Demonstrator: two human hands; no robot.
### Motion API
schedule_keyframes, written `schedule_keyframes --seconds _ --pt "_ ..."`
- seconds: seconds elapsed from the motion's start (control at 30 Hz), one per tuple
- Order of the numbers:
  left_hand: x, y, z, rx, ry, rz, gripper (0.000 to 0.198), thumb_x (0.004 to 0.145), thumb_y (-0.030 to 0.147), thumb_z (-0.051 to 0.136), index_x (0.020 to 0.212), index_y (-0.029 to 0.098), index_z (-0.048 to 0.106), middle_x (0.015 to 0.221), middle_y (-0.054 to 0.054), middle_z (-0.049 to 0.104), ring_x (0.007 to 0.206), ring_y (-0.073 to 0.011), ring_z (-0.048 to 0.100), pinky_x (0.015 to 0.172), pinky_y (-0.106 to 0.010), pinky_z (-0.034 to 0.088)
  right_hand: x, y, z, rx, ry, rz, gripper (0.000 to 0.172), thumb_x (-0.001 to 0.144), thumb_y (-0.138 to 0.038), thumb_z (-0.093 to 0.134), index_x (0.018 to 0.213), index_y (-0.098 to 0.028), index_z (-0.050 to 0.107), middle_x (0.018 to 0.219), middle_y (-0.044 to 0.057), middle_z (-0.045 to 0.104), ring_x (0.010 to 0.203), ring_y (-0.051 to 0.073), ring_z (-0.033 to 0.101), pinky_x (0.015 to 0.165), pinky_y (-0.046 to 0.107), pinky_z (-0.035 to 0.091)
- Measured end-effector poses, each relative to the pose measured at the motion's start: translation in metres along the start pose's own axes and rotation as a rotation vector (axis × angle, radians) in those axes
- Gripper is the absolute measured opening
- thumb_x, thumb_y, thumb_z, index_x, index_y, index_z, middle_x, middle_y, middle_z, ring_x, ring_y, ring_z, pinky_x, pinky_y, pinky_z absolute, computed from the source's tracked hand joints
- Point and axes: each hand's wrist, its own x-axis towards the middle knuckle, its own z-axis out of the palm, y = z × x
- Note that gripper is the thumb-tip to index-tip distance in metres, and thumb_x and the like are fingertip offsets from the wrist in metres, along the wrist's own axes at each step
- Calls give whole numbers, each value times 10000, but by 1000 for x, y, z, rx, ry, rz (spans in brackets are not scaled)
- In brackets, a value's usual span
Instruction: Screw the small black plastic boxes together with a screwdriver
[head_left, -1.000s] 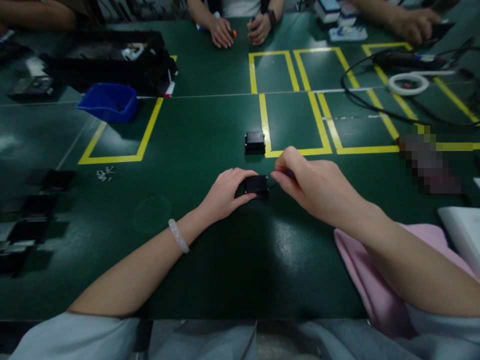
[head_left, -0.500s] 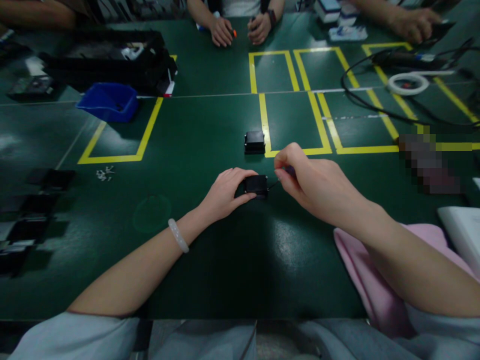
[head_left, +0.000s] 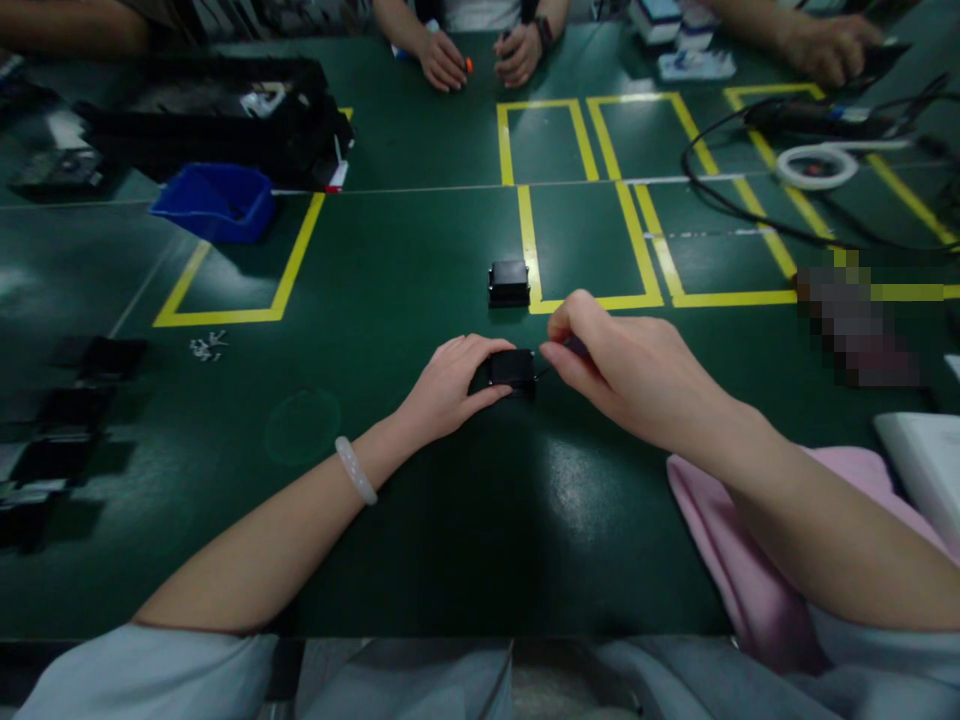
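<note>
The green counter (head_left: 420,250) and everything set on it lay as in the earlier views. The blue bin (head_left: 214,200) stood at 10 o'clock from the hands, and the second black box (head_left: 509,283) at 12 o'clock, just beside the yellow tape line (head_left: 592,301).

The left hand (head_left: 450,385) had not moved: its grip was closed around the small black box (head_left: 514,369), pinning it flat to the counter at centre.

The right hand (head_left: 622,375) showed the only change. Half a second earlier it sat slightly higher; it had since dipped back toward the box from 3 o'clock. Its grip was pinched on a thin dark tool (head_left: 574,347), whose tip met the box's right side. The work therefore appeared to be repeated small strokes on that side, with no part visibly changed.
</note>
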Motion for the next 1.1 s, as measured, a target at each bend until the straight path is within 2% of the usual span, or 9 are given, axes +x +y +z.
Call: schedule_keyframes --seconds 0.1,0.3,0.47,0.7,0.9,1.1 --pt "0 1 -1 -2 -9 -9 376 962 387 586 1286 209 511 1239 -81 627 1160 -261 571 1030 -447 429 1 0 -1 -2 -28 11 240 997 -356 388 999 -164 531 720 12 626 560 126 557 516 225 271" --pt "0 0 -1 -2 -1 -1 372 960 380 587 1280 204 514 1226 -80 629 1142 -254 575 1014 -435 434 -1 2 0 56 0 -2 191 972 -257 394 1091 -160 508 766 10 642 563 114 559 520 224 283" --pt "0 0 0 -6 -6 -9 375 957 391 593 1278 214 517 1232 -74 628 1156 -258 570 1027 -440 426 0 1 0 -2 -10 -6 260 1003 -372 371 993 -165 528 721 13 620 567 126 559 516 230 269" --pt "0 0 0 2 -1 3 380 958 377 592 1282 193 514 1221 -83 629 1141 -254 572 1024 -438 426 -1 3 3 53 27 -31 180 983 -277 388 1071 -165 498 781 12 638 581 126 579 525 230 300" --pt "0 0 0 3 -10 -7 370 959 392 587 1275 213 514 1225 -76 629 1153 -261 571 1031 -448 425 -1 1 1 1 -11 -15 251 1001 -373 372 994 -172 521 720 14 628 563 126 558 522 229 273" --pt "0 -2 1 10 7 18 389 959 376 604 1292 200 506 1226 -74 623 1137 -245 569 998 -415 435 -2 4 6 0 67 -6 196 977 -274 387 1104 -172 496 809 29 668 577 121 564 527 223 288"
